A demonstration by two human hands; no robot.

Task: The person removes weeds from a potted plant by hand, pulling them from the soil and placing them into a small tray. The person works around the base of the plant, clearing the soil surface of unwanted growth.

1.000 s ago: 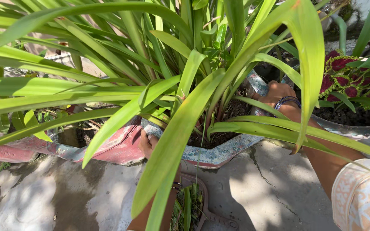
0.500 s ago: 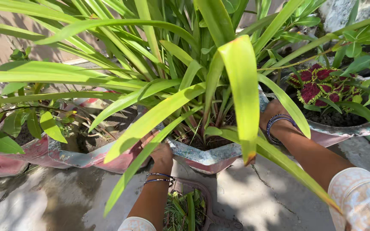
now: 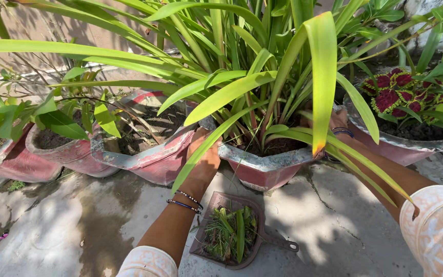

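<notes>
Both hands grip the red pot (image 3: 265,172): left hand (image 3: 204,156) fingers curl over its near rim, right hand (image 3: 338,120) mostly hidden behind leaves (image 3: 321,72).

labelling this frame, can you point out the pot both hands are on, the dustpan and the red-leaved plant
big plant pot (image 3: 262,172): head view, on its front wall under the rim.
dustpan (image 3: 216,199): head view, on its upper rim, above the green clippings.
red-leaved plant (image 3: 388,97): head view, on a dark red leaf.
</notes>
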